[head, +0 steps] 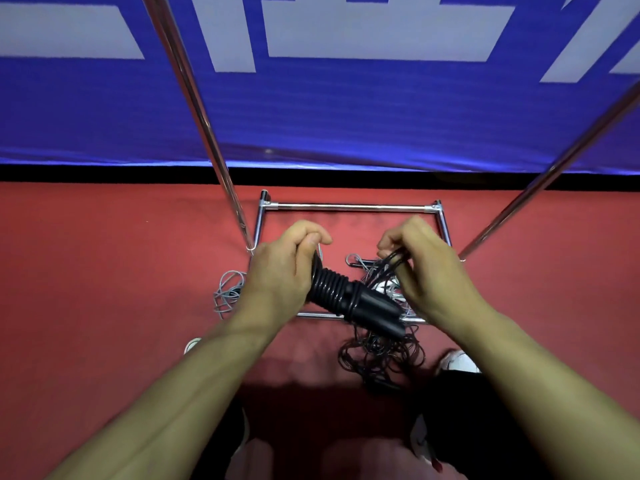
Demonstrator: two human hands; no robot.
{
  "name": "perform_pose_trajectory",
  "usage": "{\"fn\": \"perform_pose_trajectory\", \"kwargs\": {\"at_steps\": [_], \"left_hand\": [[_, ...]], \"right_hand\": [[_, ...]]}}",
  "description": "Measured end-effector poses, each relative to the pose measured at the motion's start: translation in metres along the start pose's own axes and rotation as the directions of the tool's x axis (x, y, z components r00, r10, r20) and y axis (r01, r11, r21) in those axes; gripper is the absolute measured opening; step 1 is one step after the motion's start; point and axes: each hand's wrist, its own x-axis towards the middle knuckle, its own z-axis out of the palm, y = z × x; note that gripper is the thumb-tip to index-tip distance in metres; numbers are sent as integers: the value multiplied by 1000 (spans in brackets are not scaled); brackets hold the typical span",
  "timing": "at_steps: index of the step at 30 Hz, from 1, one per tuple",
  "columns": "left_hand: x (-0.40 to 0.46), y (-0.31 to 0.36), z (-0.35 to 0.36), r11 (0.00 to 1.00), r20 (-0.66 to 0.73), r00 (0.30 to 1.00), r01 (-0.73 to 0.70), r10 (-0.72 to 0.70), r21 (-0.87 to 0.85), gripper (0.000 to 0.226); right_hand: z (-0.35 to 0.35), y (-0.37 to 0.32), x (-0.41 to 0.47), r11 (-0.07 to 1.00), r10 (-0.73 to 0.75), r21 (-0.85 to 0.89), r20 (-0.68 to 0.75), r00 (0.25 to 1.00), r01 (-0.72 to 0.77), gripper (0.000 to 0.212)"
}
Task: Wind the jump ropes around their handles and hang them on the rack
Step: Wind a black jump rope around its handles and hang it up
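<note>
The left hand (277,268) is gripping the black handles (349,299) above the rack (346,207) base; the right hand (415,261) is pinching the black rope (389,268), partly coiled; loose cord (381,355) is lying below; hanging is remaining.

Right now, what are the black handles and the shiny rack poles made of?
The black handles look like matte plastic or rubber: dull, smooth, no glare. The rope wound round them looks like a thin plastic-coated cord. The rack poles look like polished metal, with bright mirror-like streaks.
</note>
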Motion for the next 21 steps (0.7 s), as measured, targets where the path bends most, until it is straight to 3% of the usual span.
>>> {"fn": "perform_pose_trajectory", "kwargs": {"at_steps": [4,7,10,13,15,17,19,21], "left_hand": [[-2,-2,10,982,-97,993,78,-62,174,20],[-1,2,13,982,-209,977,76,-39,173,22],[6,2,9,988,-338,941,58,-6,143,24],[15,3,6,991,-421,904,117,-76,71,26],[18,3,7,991,-434,897,116,-79,60,26],[19,1,8,994,-436,897,99,-69,46,23],[20,-3,10,994,-435,897,104,-81,30,19],[20,-4,11,992,-428,898,122,-100,23,17]], "right_hand": [[2,-12,-7,984,51,-179,210,976,-13,38],[15,-27,-18,978,73,-202,120,990,-48,34],[20,-33,-25,989,145,30,-4,989,-144,30],[24,-43,-31,913,292,295,15,956,-283,28],[33,-53,-31,713,472,526,128,872,-464,16],[45,-60,-30,452,609,642,285,740,-619,20],[50,-64,-27,209,667,669,436,604,-713,17],[51,-65,-23,-57,615,661,614,496,-748,9]]}}
